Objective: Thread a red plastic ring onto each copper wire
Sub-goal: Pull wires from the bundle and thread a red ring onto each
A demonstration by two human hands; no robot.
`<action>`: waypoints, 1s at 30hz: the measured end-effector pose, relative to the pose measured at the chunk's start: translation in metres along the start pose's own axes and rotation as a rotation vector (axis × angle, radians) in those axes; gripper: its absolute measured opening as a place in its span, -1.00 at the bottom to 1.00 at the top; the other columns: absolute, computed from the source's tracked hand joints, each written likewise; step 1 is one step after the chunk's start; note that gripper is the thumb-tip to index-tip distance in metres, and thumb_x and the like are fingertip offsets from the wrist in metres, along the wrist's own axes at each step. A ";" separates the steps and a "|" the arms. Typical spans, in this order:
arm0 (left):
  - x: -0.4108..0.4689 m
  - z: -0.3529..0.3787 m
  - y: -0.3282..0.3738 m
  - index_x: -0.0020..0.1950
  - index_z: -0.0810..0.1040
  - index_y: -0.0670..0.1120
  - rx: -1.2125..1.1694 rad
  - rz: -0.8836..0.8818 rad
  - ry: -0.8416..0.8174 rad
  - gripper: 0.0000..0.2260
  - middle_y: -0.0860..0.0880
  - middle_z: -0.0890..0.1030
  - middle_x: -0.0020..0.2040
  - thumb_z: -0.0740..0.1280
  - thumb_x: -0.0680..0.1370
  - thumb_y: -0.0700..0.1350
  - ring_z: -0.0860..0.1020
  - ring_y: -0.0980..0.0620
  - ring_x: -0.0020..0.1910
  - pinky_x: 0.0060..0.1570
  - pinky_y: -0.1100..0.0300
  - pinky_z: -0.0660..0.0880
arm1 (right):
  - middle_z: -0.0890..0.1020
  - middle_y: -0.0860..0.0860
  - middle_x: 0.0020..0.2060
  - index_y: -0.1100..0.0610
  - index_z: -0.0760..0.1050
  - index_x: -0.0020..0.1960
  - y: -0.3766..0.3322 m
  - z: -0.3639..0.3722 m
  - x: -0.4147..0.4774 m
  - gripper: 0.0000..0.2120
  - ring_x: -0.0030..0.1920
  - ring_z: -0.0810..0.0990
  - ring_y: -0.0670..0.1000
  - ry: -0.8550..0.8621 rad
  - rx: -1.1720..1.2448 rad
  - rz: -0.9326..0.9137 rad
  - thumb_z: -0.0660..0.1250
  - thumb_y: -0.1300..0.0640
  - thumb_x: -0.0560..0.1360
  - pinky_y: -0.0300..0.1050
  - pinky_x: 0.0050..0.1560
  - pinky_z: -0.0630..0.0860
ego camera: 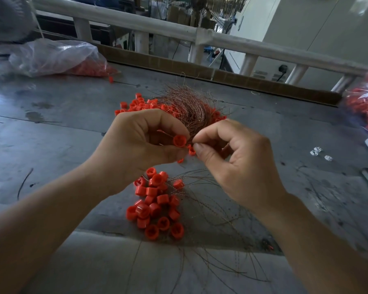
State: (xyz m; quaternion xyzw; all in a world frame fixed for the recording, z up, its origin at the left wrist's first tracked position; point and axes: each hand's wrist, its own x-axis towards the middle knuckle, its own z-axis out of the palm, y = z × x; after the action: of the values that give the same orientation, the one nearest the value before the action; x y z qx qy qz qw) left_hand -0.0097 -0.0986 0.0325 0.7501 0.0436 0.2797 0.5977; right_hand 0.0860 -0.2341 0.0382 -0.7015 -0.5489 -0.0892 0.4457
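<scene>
My left hand (136, 143) pinches a red plastic ring (179, 141) between thumb and fingers, above the grey table. Just to its right, my right hand (232, 160) pinches the end of a thin copper wire between thumb and forefinger, right beside the ring. A thick bundle of copper wires (185, 105) fans out behind the hands. Below the hands lies a heap of red rings on wires (155, 202), their wires trailing towards me. A second heap of loose red rings (140, 105) lies behind, partly under the bundle.
A clear plastic bag of red rings (58, 58) lies at the back left; another bag of rings (363, 102) sits at the right edge. Small white bits (316, 150) lie on the table at right. A white railing (200, 37) runs behind the table.
</scene>
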 end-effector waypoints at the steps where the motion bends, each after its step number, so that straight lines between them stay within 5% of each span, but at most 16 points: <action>1: 0.000 0.000 0.001 -0.28 0.63 0.03 -0.005 0.004 0.001 -0.75 -0.01 0.68 -0.23 0.45 0.08 0.00 0.65 0.07 -0.26 -0.23 0.33 0.56 | 0.55 -0.03 -0.32 0.19 0.57 -0.20 0.000 0.000 0.000 -0.96 -0.32 0.48 -0.18 -0.009 0.005 0.004 0.34 0.26 0.39 -0.46 -0.28 0.36; 13: -0.002 -0.002 -0.001 -0.16 0.68 -0.08 -0.203 -0.037 -0.061 -0.68 -0.04 0.69 -0.20 0.52 0.13 -0.29 0.66 0.06 -0.19 -0.19 0.31 0.55 | 0.54 -0.09 -0.33 0.18 0.57 -0.20 -0.001 -0.001 0.001 -0.96 -0.28 0.51 -0.16 0.010 0.001 0.047 0.35 0.27 0.39 -0.44 -0.31 0.39; 16: -0.002 -0.004 -0.001 -0.10 0.68 -0.03 -0.299 -0.058 -0.088 -0.72 -0.05 0.69 -0.14 0.37 0.25 -0.27 0.66 0.02 -0.12 -0.15 0.28 0.56 | 0.52 -0.14 -0.33 0.14 0.55 -0.21 0.000 -0.004 0.002 -0.95 -0.29 0.50 -0.17 0.030 -0.018 0.055 0.33 0.24 0.39 -0.43 -0.30 0.40; 30: -0.003 -0.005 0.001 -0.04 0.62 -0.05 -0.307 -0.074 -0.081 -0.68 -0.03 0.70 -0.15 0.39 0.22 -0.19 0.66 0.03 -0.11 -0.16 0.29 0.56 | 0.52 -0.12 -0.34 0.16 0.56 -0.21 -0.002 -0.005 0.003 -0.95 -0.34 0.49 -0.15 0.041 -0.059 0.039 0.33 0.25 0.38 -0.40 -0.30 0.42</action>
State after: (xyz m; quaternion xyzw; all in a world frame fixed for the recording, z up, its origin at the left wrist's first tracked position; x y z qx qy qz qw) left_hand -0.0148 -0.0959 0.0332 0.6585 0.0037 0.2306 0.7164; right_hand 0.0872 -0.2360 0.0439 -0.7231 -0.5230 -0.1108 0.4375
